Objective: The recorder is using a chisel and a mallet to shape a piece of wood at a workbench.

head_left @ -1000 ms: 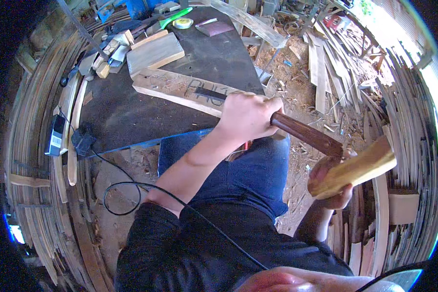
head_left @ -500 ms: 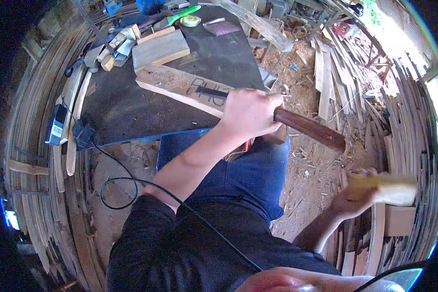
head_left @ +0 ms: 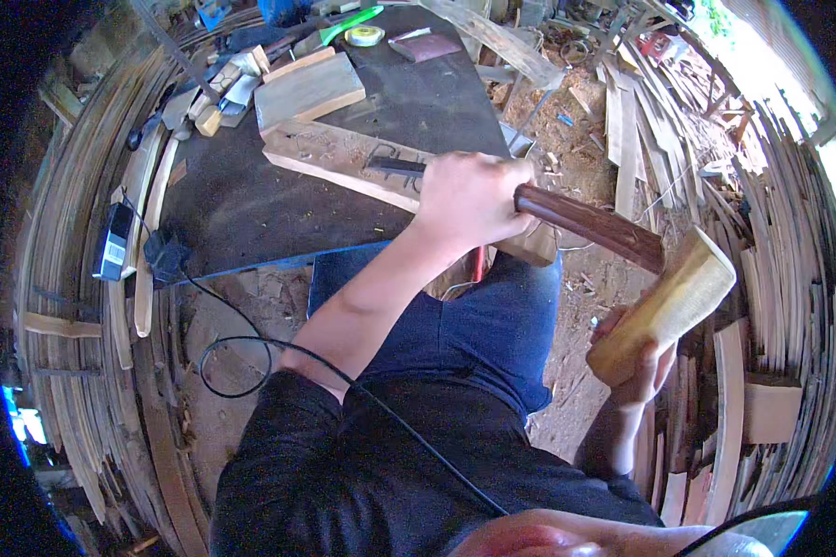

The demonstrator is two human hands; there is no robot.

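Note:
My left hand (head_left: 469, 193) is wrapped round a chisel (head_left: 585, 223) with a long dark-brown wooden handle. Its flat dark blade lies over a pale board (head_left: 325, 167) that has markings on it and runs across the dark bench top (head_left: 223, 213) toward my lap. My right hand (head_left: 646, 362) grips a chunky yellowish wooden mallet (head_left: 669, 292), raised at a slant beside the handle's butt end. The mallet's head is at or very near that butt; I cannot tell whether they touch. Something red shows just below the board, partly hidden.
Wood offcuts (head_left: 306, 88), a green-handled tool (head_left: 348, 23), a tape roll (head_left: 364, 35) and a black cabled device (head_left: 113, 241) sit round the bench. Stacked slats (head_left: 780, 232) line both sides. A loose plank (head_left: 506, 46) juts at the back. A black cable (head_left: 390, 418) crosses my left arm.
The mallet dropped away to the right half a second ago and has since swung up and left to the chisel's butt, more upright now. My left hand has shifted slightly up.

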